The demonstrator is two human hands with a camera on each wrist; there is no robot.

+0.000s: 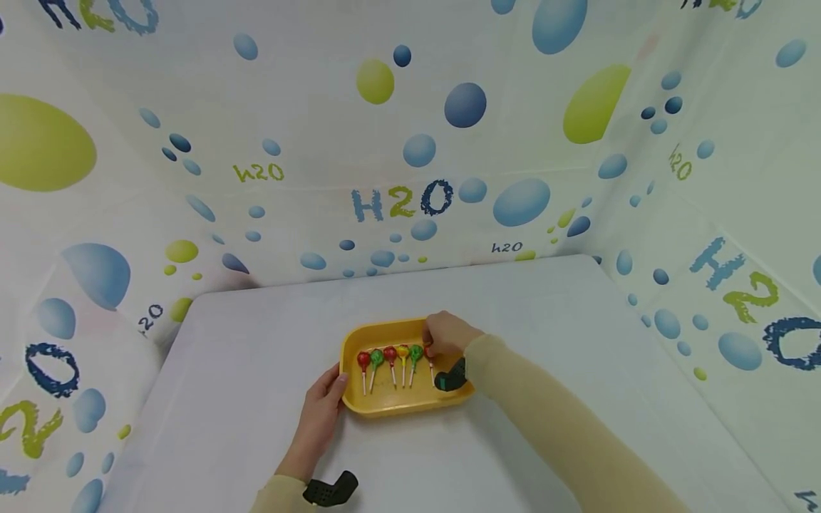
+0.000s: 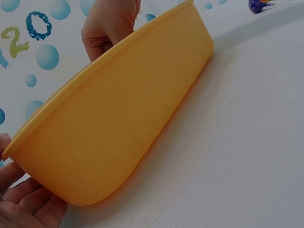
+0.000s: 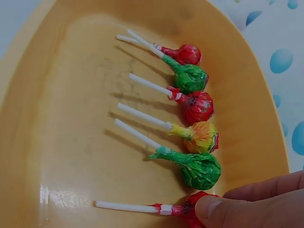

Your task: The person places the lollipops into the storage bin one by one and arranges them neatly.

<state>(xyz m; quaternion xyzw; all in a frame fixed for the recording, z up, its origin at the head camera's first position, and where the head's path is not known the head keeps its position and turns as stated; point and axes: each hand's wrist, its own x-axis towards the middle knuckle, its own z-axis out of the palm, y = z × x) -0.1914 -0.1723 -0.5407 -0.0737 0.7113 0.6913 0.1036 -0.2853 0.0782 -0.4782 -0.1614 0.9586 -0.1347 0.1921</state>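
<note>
A yellow plastic tray (image 1: 385, 408) stands on the white table, holding a row of lollipops with their sticks toward the person. My left hand (image 1: 323, 406) grips its left end, thumb at the rim and fingers against the outer wall. Inside the right part, my right hand (image 1: 445, 333) pinches the wrapped head of a red lollipop (image 3: 178, 209) between thumb and finger. Beside it in the right wrist view lie a green lollipop (image 3: 200, 170), a yellow-orange one (image 3: 202, 137), a red one (image 3: 198, 107), another green one (image 3: 191, 78) and a further red one (image 3: 189, 54).
A purple-wrapped candy (image 2: 256, 5) lies on the table beyond the tray in the left wrist view. Behind the white table (image 1: 256, 342) and at its sides hangs a sheet (image 1: 321, 142) printed with bubbles and H2O lettering.
</note>
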